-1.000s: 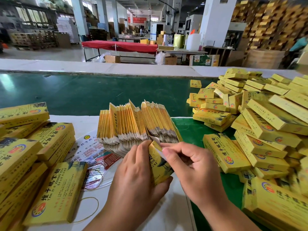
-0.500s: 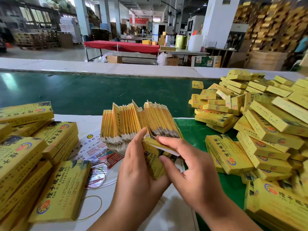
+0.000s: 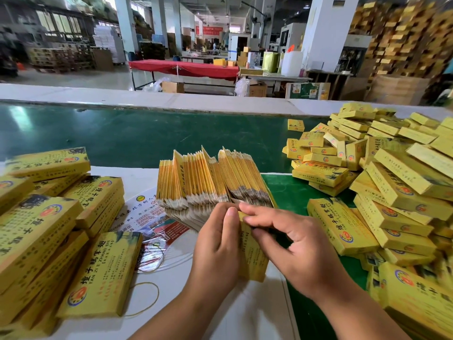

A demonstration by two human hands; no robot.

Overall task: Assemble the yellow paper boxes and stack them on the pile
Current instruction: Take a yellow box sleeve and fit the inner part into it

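Two hands together on one box [image 3: 252, 253], held upright just above the white part of the worktop [image 3: 245, 312], near the fanned stack of flat blanks [image 3: 210, 182]. Left hand [image 3: 218, 244] wrapped round the box's left side, thumb up along its face; right hand [image 3: 291, 244] at the top end, fingertips [image 3: 247, 212] curled over the upper edge and pinching there. Apparently mid-assembly: sleeve already opened out, top flap being tucked or pressed shut, though hidden under the fingers. Lower end of the box blurred, its flap state unreadable. Next, probably: push the top flap fully home, turn the box to close the other end if open, then carry it right to the pile [image 3: 392, 182] of finished boxes on the green surface. Calls for a light grip so thin card keeps its shape, and a flat placement so nothing slides off the loose heap.
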